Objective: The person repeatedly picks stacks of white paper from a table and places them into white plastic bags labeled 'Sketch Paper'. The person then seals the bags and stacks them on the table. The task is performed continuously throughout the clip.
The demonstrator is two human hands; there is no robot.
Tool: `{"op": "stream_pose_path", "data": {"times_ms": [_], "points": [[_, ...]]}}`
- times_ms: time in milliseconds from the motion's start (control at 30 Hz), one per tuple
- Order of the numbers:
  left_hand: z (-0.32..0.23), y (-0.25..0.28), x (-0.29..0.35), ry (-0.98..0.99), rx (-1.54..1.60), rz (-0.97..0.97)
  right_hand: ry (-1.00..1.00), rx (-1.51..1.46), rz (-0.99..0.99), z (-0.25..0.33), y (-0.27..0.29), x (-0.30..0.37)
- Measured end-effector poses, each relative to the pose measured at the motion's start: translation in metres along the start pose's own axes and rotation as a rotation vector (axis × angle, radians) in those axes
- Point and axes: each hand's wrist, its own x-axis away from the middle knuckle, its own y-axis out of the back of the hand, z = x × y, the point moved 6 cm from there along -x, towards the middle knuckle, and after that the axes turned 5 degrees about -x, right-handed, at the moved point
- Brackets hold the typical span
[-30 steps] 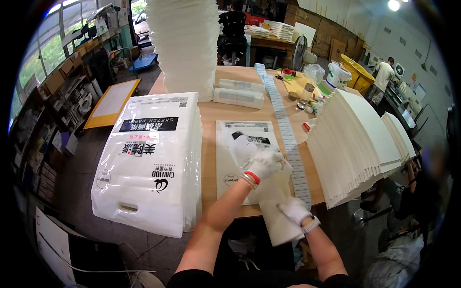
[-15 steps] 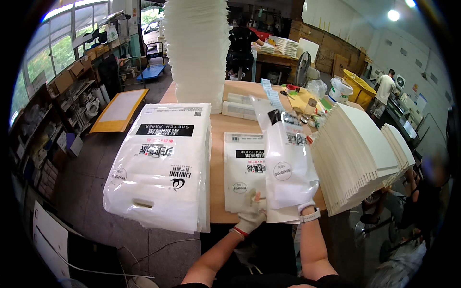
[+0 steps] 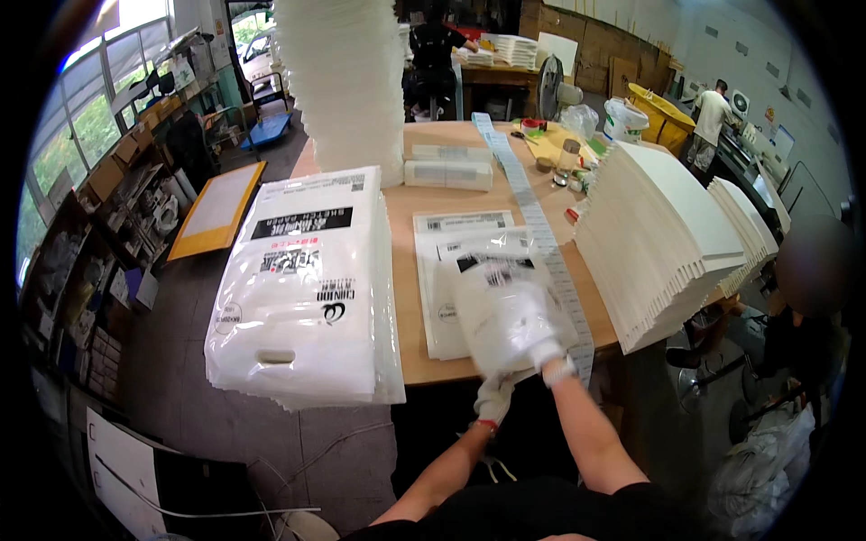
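Note:
My left hand [image 3: 493, 398], in a white glove with a red cuff, pinches the lower edge of a clear plastic bag [image 3: 499, 302] with a white item in it. At the bag's lower right corner is my right hand [image 3: 547, 350], also gloved, gripping it. The bag is blurred and lies low over a flat stack of printed clear bags [image 3: 440, 298] near the front edge of the wooden table [image 3: 401, 216].
A thick pile of white carrier bags [image 3: 307, 288] overhangs the table's left front. Fanned white sheets [image 3: 667, 234] fill the right side, beside a long label strip [image 3: 532, 212]. A tall white stack [image 3: 347, 81] stands behind. Other people work at the back [image 3: 713, 108] and right [image 3: 794, 325].
The bag was lifted upright off the table half a second ago; now both hands have brought it down and forward over the flat stack. My left hand has slid under its lower edge.

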Motion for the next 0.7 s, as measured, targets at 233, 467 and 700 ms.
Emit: {"op": "stream_pose_path", "data": {"times_ms": [233, 467, 700], "points": [[0.076, -0.016, 0.007, 0.263, 0.063, 0.185, 0.474, 0.091, -0.030, -0.057, -0.077, 0.058], [0.087, -0.017, 0.026, 0.454, 0.319, 0.185, 0.629, 0.086, 0.093, -0.034, -0.074, 0.036], [0.005, 0.076, 0.028, 0.011, -0.121, -0.541, 0.472, 0.065, 0.086, 0.016, -0.049, 0.012]]}}
